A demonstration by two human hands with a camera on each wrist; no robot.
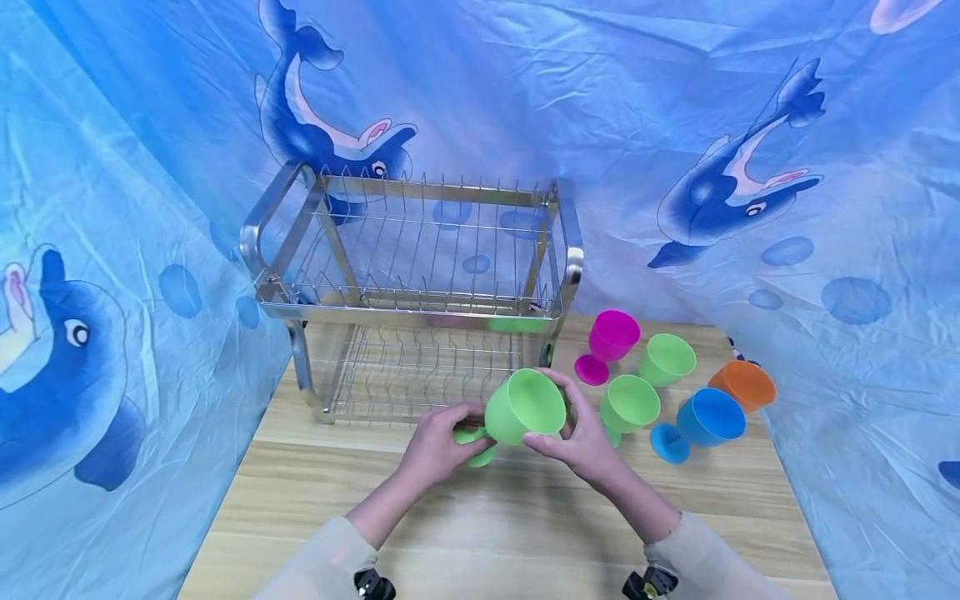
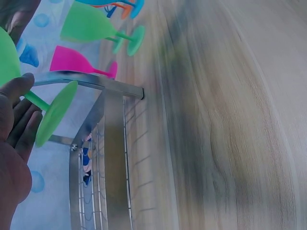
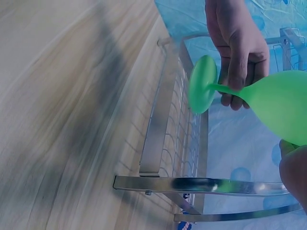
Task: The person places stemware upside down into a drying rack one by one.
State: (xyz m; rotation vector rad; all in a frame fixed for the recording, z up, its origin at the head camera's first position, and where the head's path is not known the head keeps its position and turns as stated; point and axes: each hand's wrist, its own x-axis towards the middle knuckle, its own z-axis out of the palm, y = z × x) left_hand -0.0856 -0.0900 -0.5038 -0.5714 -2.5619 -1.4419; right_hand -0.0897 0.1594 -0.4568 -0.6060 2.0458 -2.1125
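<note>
A light green plastic goblet (image 1: 517,410) is held between both hands above the table, its bowl tilted to the right and its foot to the left. My left hand (image 1: 442,442) pinches the thin stem between thumb and fingers; in the right wrist view that left hand (image 3: 242,52) shows behind the stem. My right hand (image 1: 577,433) grips the bowl near the rim, thumb on the near side and fingers on the far side. In the left wrist view the goblet's foot (image 2: 56,114) sticks out past the left fingers.
A two-tier metal dish rack (image 1: 420,315) stands behind the hands. On the right of the wooden table (image 1: 480,533) are a magenta goblet (image 1: 613,336), two green goblets (image 1: 630,404), a blue goblet (image 1: 711,417) and an orange one (image 1: 742,385). Dolphin-print curtains (image 1: 600,125) surround the table.
</note>
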